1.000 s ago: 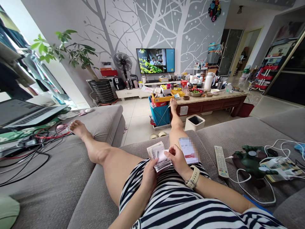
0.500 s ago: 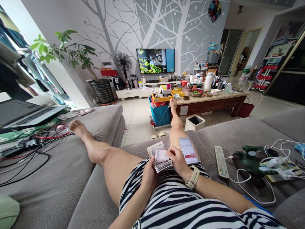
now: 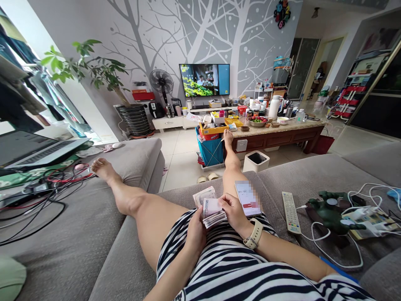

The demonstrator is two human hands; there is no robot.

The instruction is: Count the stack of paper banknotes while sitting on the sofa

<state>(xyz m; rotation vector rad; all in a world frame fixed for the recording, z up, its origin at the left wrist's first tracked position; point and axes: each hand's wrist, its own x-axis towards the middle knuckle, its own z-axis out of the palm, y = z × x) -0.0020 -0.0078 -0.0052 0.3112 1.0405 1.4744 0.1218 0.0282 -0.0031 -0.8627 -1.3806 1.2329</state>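
Two edges of the banknotes [image 3: 212, 209] we pinch, with left hand [image 3: 196, 230] and right hand [image 3: 234, 213]; the phone [image 3: 242, 195] leaves us narrow room rightward.

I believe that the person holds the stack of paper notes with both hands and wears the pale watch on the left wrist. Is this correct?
Not quite: the head view shows the pale watch on the right wrist. The left hand and right hand do both hold the stack of paper notes.
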